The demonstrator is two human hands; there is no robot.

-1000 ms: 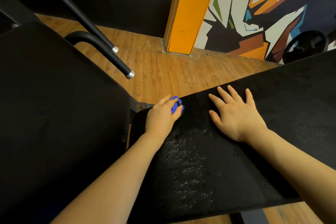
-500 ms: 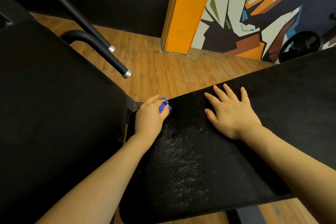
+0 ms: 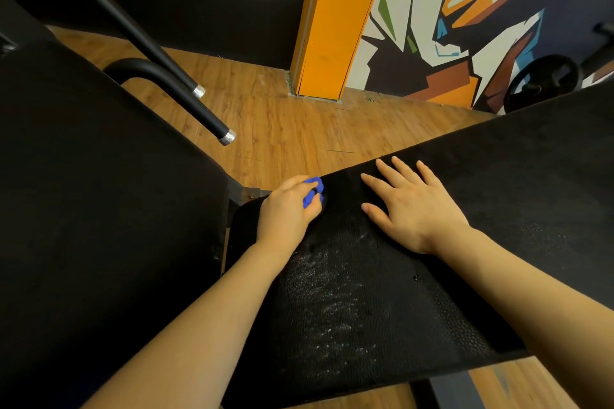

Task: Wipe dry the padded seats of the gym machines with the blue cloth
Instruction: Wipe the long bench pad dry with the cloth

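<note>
Hands, two, both on one black padded seat (image 3: 382, 292) that runs from the lower middle of the view up toward the right. Left hand (image 3: 289, 209) sits at the seat's far left corner, fingers curled round one blue cloth (image 3: 314, 191); only a small bunch of the cloth shows past the knuckles, pressed against the pad right at its far edge. Right hand (image 3: 415, 206) lies flat on the same seat just beside the left, palm down, fingers straight and slightly spread, fingertips close to the far edge, holding nothing.

Seat surface: pebbled black, with a pale speckled sheen in a patch running from below the left hand toward the near edge. One small dark spot shows on the pad near the right forearm.

Second black pad (image 3: 99, 209), larger, fills the left side of the view; a narrow gap separates it from the seat, with a bit of metal bracket showing in the gap.

Two black bars (image 3: 159, 53) with silver end caps slant over the wood floor (image 3: 299, 136) beyond the pads. One orange pillar (image 3: 332, 20) stands at the floor's far edge. Painted wall (image 3: 465, 10) to its right, in white, orange, blue, brown and green shapes. One black weight plate (image 3: 541, 83) leans at the foot of that wall.
</note>
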